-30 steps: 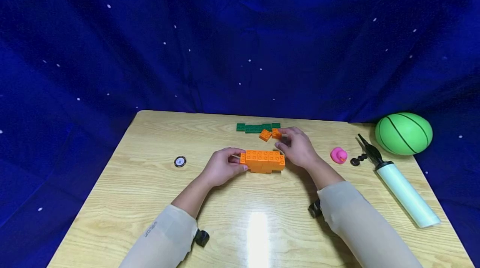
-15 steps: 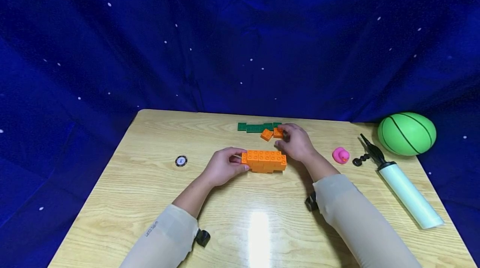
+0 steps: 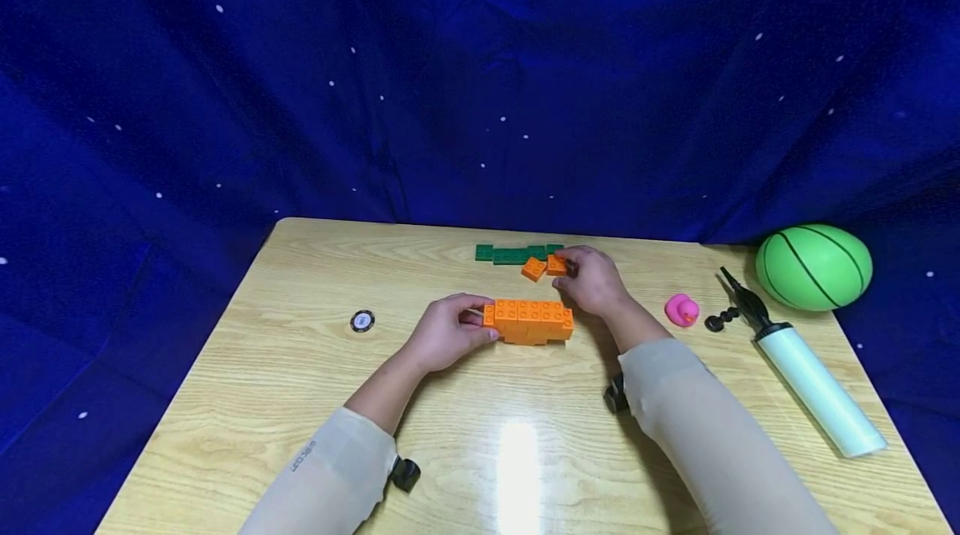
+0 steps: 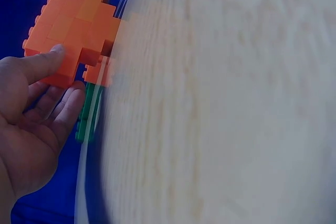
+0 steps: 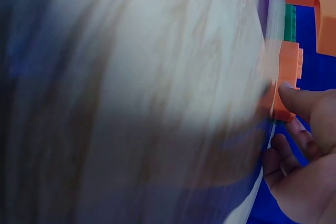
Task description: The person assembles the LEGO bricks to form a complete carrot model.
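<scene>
My left hand (image 3: 444, 335) grips the left end of a stepped block of joined orange toy bricks (image 3: 528, 322), studs up, near the middle of the table. In the left wrist view the thumb (image 4: 47, 62) lies on the block's side. Farther back, my right hand (image 3: 596, 282) pinches a small orange brick (image 3: 556, 265) at the table. The right wrist view has the thumb (image 5: 299, 99) against that brick; the opposing fingertip is partly hidden. Just left of it sits another orange brick (image 3: 533, 269), turned at an angle. Behind both lies a row of green bricks (image 3: 513, 256).
A black-and-white poker chip (image 3: 362, 321) lies on the wooden table (image 3: 270, 402) at left. To the right are a pink rubber duck (image 3: 682, 310), a small black knobbed item (image 3: 722, 319), a hand pump (image 3: 817, 389) and a green ball (image 3: 814, 267). A blue curtain (image 3: 480, 85) hangs behind.
My right hand has shifted slightly and its thumb has closed in toward the small orange brick. The left hand and the orange block stay about where they were.
</scene>
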Tool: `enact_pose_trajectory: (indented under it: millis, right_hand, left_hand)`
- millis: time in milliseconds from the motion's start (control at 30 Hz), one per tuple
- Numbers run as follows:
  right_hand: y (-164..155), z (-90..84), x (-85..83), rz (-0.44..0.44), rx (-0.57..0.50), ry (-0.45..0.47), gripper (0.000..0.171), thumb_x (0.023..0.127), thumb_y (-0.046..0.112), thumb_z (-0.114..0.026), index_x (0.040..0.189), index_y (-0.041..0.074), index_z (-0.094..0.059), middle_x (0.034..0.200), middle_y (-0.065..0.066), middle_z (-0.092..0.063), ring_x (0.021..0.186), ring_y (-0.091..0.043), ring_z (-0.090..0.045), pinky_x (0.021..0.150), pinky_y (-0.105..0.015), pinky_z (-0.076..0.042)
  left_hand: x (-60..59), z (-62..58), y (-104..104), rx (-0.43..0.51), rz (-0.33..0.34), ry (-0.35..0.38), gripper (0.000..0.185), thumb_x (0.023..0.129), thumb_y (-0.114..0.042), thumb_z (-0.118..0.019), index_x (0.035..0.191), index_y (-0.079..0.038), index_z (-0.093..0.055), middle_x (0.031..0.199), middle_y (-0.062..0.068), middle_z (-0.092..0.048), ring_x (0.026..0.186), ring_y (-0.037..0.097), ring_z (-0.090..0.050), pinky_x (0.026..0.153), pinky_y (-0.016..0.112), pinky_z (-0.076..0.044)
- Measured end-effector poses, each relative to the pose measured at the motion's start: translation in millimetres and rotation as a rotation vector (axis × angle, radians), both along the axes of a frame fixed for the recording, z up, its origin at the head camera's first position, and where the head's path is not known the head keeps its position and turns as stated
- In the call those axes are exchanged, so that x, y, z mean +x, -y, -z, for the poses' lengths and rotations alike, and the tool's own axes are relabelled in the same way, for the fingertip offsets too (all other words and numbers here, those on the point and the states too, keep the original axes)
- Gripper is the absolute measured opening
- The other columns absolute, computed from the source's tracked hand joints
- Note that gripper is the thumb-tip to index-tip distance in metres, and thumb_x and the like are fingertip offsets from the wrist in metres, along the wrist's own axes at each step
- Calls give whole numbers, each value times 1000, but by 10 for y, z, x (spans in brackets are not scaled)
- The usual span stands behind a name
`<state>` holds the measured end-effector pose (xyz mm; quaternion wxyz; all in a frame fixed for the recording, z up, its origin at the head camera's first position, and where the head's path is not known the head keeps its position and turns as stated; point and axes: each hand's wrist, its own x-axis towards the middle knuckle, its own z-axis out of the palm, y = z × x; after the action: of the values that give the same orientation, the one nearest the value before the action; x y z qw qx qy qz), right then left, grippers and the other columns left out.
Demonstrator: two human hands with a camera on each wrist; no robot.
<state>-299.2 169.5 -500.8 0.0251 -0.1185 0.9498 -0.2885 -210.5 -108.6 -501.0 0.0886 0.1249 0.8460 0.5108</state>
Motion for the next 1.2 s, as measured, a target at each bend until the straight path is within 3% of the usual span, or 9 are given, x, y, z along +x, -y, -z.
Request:
enact_pose_trajectory:
  millis: [233, 500, 800, 1200]
  right_hand:
    - [-4, 19, -20, 37, -2, 2, 38, 97, 14, -75, 133, 5, -69, 138, -18, -62, 123, -37, -59, 108, -52, -45]
    - [-56, -7, 39, 31, -25, -8, 36, 97, 15, -75, 132, 7, -71, 139, -17, -62, 132, -38, -54, 112, -54, -41]
    - [-58, -121, 135, 22, -83, -16, 37, 95, 17, -77, 131, 9, -71, 134, -15, -65, 112, -33, -67, 97, -51, -52]
    - [-109, -314, 313, -12, -134, -16, 36, 97, 17, -74, 132, 12, -70, 138, -10, -63, 117, -33, -63, 91, -51, -55]
  left_hand:
    - [-7, 20, 7, 10, 1, 6, 46, 87, -15, -86, 130, -10, -71, 114, 3, -69, 98, 15, -69, 82, 27, -59]
    - [-13, 25, -1, -1, -1, 3, 45, 87, -17, -87, 129, -13, -72, 115, 1, -69, 98, 14, -69, 83, 28, -59]
    - [-4, 11, 9, 6, 5, 12, 46, 87, -17, -86, 130, -13, -71, 118, 2, -69, 100, 14, -68, 84, 28, -59]
    - [6, -6, 2, 12, 4, 19, 46, 88, -16, -85, 131, -12, -70, 118, 2, -69, 101, 16, -69, 84, 28, -59]
